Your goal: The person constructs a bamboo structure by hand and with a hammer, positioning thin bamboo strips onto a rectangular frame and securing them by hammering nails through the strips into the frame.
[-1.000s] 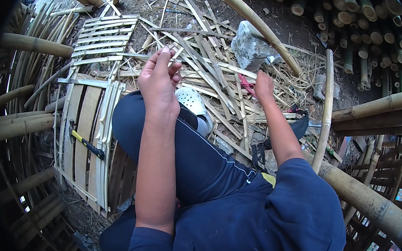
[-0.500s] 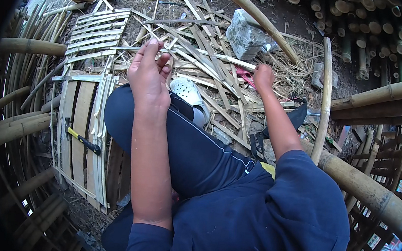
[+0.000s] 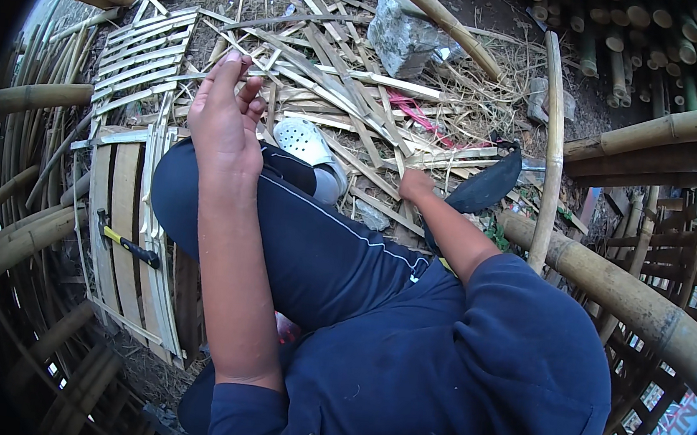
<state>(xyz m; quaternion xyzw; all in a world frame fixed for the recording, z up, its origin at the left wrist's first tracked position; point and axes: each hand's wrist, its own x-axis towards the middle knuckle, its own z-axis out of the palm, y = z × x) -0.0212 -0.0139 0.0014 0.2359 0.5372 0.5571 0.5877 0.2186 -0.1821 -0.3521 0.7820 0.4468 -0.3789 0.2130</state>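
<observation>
My left hand is raised above my bent knee, palm toward me, thumb and forefinger pressed together and the other fingers loosely curled. A thin strip runs left from behind its fingers; whether they pinch it I cannot tell. My right hand is closed low over the ground beside the end of a split bamboo slat; its fingers are hidden from above. Many pale bamboo slats lie criss-crossed ahead of me. Pink plastic strips lie beyond my right hand, and a dark flat object is just right of it.
A slatted bamboo panel lies at the far left. Nearer is a slatted frame with a yellow-and-black-handled hammer. A rock stands ahead, bamboo poles cross at right, and stacked bamboo fills the far right.
My right hand has come nearer my body, away from the end of a pale slat, which stays on the pile. My left hand stays raised, with little change. The whole view has shifted slightly.
</observation>
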